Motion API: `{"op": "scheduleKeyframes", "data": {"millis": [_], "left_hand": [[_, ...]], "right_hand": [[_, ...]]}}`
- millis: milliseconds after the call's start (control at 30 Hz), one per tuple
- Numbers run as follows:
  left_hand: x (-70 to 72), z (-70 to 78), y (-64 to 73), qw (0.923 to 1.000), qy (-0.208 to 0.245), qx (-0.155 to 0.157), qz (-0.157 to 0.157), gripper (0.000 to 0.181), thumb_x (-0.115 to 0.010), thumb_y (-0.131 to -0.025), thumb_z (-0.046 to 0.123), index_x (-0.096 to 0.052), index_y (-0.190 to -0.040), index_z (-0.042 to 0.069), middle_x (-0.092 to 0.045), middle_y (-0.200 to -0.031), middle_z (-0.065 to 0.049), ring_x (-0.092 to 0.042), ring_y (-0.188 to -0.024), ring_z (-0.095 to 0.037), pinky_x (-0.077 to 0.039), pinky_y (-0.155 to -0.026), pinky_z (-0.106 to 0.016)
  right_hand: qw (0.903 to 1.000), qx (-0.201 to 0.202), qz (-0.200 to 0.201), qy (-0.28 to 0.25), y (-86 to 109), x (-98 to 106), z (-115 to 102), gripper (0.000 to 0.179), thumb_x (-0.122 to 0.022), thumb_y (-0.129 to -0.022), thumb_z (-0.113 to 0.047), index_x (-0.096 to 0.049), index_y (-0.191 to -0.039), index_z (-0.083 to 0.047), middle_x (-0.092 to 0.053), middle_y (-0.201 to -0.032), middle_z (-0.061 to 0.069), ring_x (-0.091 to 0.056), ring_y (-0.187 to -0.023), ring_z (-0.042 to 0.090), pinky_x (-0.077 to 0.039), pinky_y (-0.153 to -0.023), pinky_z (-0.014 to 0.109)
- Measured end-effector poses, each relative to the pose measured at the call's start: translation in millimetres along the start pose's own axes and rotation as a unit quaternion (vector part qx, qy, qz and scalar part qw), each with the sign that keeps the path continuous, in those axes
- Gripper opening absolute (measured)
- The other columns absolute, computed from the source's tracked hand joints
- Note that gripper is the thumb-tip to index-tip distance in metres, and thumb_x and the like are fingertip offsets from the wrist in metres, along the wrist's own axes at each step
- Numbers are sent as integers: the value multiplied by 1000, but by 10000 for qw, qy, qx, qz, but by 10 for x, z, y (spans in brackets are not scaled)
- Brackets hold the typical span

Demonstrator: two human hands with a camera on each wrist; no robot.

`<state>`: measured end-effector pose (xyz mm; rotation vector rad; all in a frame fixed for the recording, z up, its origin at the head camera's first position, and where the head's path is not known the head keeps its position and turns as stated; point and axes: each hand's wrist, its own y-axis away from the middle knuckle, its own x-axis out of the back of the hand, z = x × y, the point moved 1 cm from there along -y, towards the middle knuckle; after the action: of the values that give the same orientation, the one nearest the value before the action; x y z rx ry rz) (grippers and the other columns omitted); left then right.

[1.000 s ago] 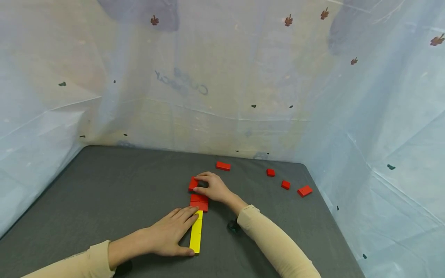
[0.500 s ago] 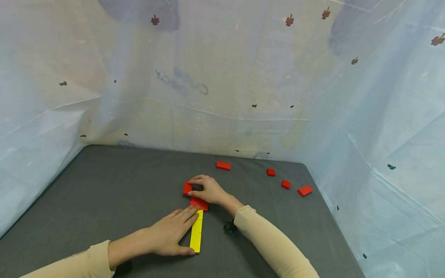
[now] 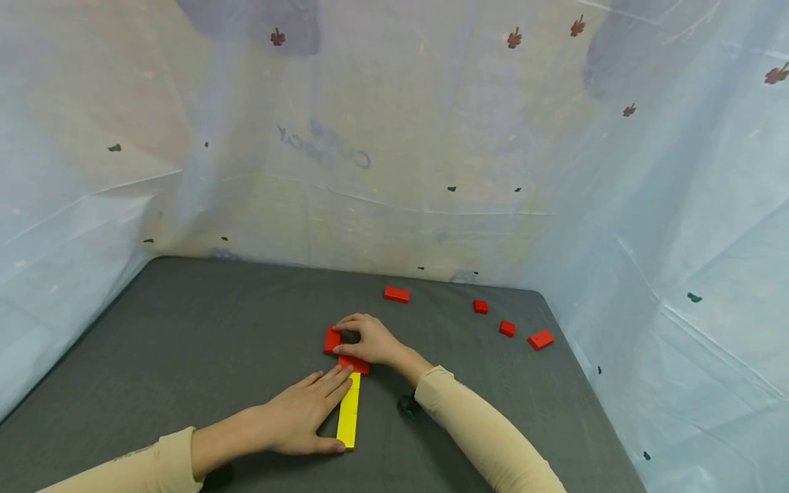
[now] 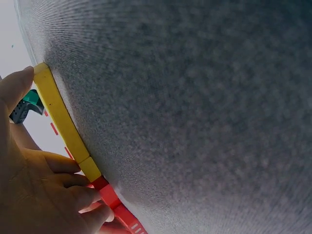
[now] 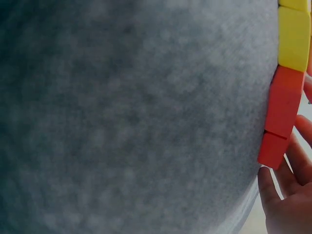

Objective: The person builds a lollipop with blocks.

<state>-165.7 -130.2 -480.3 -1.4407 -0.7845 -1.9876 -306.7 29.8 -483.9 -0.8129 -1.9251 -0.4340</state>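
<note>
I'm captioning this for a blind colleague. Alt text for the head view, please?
A person's right-hand grip holds a red block at the far end of a row of yellow and red blocks, which the left-hand grip touches. Four loose red blocks lie farther right on the dark gray table.

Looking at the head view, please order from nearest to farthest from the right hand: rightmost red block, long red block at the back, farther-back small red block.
1. Long red block: beyond the right hand, slightly to its right.
2. Farther-back small red block: more to the right, also toward the back.
3. Rightmost red block: farthest right.
</note>
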Motion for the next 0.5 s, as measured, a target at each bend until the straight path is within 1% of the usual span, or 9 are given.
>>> {"op": "scheduleKeyframes", "data": {"millis": [233, 367, 500], "left_hand": [[-6, -6, -5, 10000, -6, 31, -28, 102, -40, -81, 81, -25, -152, 9, -11, -162, -6, -15, -148, -26, -22, -115, -55], [-8, -8, -8, 10000, -2, 50, -50, 103, -40, -81, 81, -25, -152, 9, -10, -162, -6, -14, -148, -26, -22, -115, -55], [-10, -4, -9, 10000, 15, 52, -55, 103, -40, -80, 81, -25, -152, 9, -11, -162, -6, -14, -148, -26, -22, -115, -55]], "right_hand": [[9999, -59, 129, -77, -23, -16, 15, 40, -61, -94, -38, -61, -130, -22, -58, -129, -2, -53, -119, 17, -43, -103, 35], [9996, -118, 244, 38, -55, -25, 1, 37, -58, -95, -35, -61, -130, -21, -60, -126, -1, -55, -116, 16, -45, -101, 33], [9992, -211, 266, 220, -82, -36, -14, 36, -59, -95, -35, -62, -128, -21, -60, -124, 0, -55, -114, 17, -46, -99, 33]]}}
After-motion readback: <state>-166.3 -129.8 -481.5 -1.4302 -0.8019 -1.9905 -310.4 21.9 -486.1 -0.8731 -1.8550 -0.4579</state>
